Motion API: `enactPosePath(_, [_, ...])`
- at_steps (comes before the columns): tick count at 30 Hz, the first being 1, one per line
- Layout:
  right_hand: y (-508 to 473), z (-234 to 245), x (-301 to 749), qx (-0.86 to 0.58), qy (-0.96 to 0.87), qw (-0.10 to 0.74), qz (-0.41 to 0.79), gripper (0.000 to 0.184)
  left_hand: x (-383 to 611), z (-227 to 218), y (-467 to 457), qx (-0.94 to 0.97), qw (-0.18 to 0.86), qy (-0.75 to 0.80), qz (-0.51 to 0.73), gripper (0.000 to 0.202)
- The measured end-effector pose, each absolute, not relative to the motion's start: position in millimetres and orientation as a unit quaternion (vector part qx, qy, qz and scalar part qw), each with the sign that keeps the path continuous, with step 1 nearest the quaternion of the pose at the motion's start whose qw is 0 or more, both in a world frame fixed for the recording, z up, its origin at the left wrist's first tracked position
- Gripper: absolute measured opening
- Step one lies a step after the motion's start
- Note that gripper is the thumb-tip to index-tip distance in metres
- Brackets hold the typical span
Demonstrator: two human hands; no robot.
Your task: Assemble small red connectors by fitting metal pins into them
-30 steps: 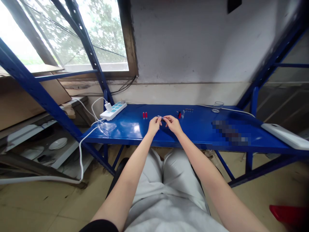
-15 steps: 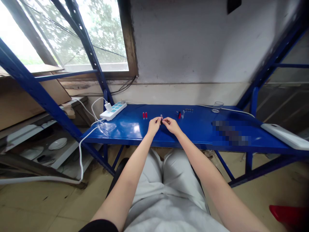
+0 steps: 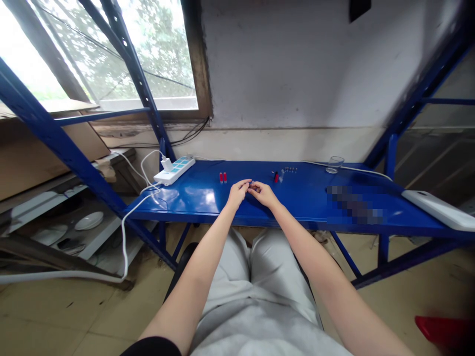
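Note:
My left hand (image 3: pixel 239 191) and my right hand (image 3: pixel 262 193) meet fingertip to fingertip over the middle of the blue table (image 3: pixel 196 202). Both are closed around something small, mostly covered by the fingers, so its kind does not show. Left of my hands stand two small red tubes with clear lower ends (image 3: pixel 222 177). A red and black small tube (image 3: pixel 276 176) stands to the right, beside a small clear piece (image 3: pixel 281 175). Several tiny metallic pieces (image 3: pixel 291 169) lie in a row behind that.
A white power strip (image 3: pixel 174 170) with a plugged-in charger sits at the table's left end. Toward the back right is a clear glass (image 3: pixel 334 164). A blurred-out dark object (image 3: pixel 354 204) and a white flat device (image 3: pixel 440 209) lie at the right. Blue uprights (image 3: pixel 137 84) frame the table.
The fingers of both hands have closed in over the small clear piece that stuck up between them. My left fingers now reach further over it. The things on the table have stayed put.

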State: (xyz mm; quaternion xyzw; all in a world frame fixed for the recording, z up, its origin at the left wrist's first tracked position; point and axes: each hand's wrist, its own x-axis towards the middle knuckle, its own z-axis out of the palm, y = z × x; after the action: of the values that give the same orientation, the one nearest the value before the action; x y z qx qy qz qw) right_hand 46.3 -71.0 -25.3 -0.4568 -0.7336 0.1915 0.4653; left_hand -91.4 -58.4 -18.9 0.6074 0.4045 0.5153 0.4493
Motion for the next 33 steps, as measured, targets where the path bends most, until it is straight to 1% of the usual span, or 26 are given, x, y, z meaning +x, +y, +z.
enactPosePath(3, [-72.3,-23.9,45.3,-0.464,-0.73,0.469,0.179,0.026,-92.4,-20.2,-56.7,0.607,0.456,0.387,0.524,0.031])
enactPosePath(8, [-72.9,-20.3,47.4,-0.498,-0.687,0.512,0.134,0.029,-93.1,-22.3,-54.3,0.603,0.407,0.421,0.541,0.026])
enactPosePath(12, [-70.0,-17.4,64.7,-0.562,-0.625,0.53,0.113,0.033,-93.1,-23.6,-53.7,0.607,0.384,0.446,0.533,0.023])
enactPosePath(15, [-68.2,-13.8,86.8,-0.658,-0.557,0.498,0.093,0.028,-93.0,-24.1,-53.7,0.614,0.391,0.453,0.515,0.021])
enactPosePath(18, [-67.2,-10.1,108.8,-0.74,-0.506,0.437,0.076,0.022,-93.2,-24.4,-53.7,0.624,0.393,0.451,0.503,0.02])
enactPosePath(21, [-65.1,-8.5,123.4,-0.762,-0.531,0.36,0.09,0.02,-93.5,-24.5,-53.7,0.623,0.389,0.45,0.507,0.02])
enactPosePath(23, [-62.9,-8.7,128.1,-0.765,-0.549,0.326,0.084,0.02,-93.7,-24.4,-53.7,0.62,0.388,0.454,0.508,0.02])
enactPosePath(26, [-59.4,-9.6,130.1,-0.769,-0.559,0.303,0.068,0.02,-93.7,-23.9,-53.9,0.621,0.386,0.458,0.505,0.02])
enactPosePath(33, [-54.5,-11.4,127.9,-0.779,-0.555,0.287,0.046,0.023,-94.0,-23.8,-54.3,0.626,0.381,0.46,0.502,0.02])
